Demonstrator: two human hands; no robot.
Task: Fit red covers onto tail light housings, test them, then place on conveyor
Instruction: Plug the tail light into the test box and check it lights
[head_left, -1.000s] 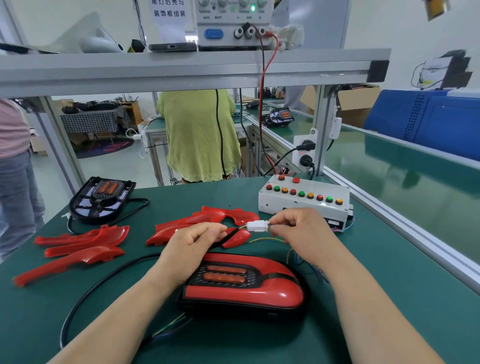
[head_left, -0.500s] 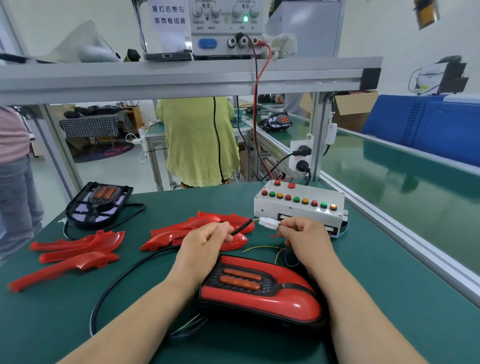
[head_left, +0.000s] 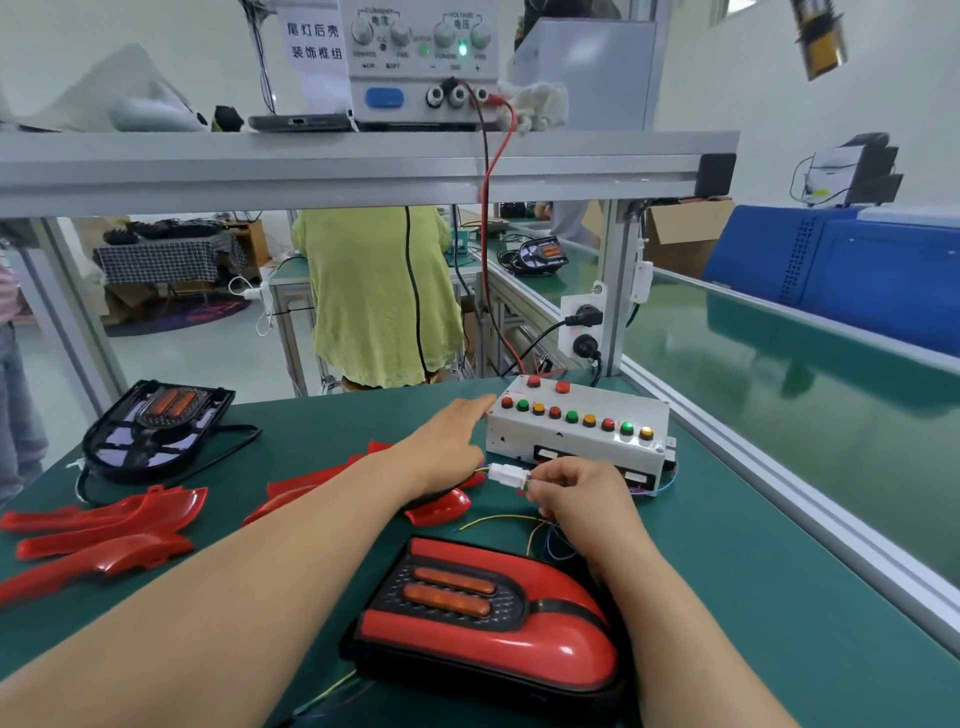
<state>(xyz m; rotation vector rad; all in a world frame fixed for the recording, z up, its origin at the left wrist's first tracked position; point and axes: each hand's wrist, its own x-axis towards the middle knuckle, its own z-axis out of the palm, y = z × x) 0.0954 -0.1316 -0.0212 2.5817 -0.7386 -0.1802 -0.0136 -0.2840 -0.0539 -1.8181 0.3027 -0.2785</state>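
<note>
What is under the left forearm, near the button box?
Red covers lie on the green table; their ends show either side of the left forearm. Their middles are covered, so how many cannot be told.

Bright, even indoor light casts soft shadows, the right-hand belt (head_left: 779, 374) shines, and the wide lens bends the edges.

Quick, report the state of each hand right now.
Left hand: open, fingers straight, fingertips at the left end of the button box.
Right hand: pinches the white connector.
</note>
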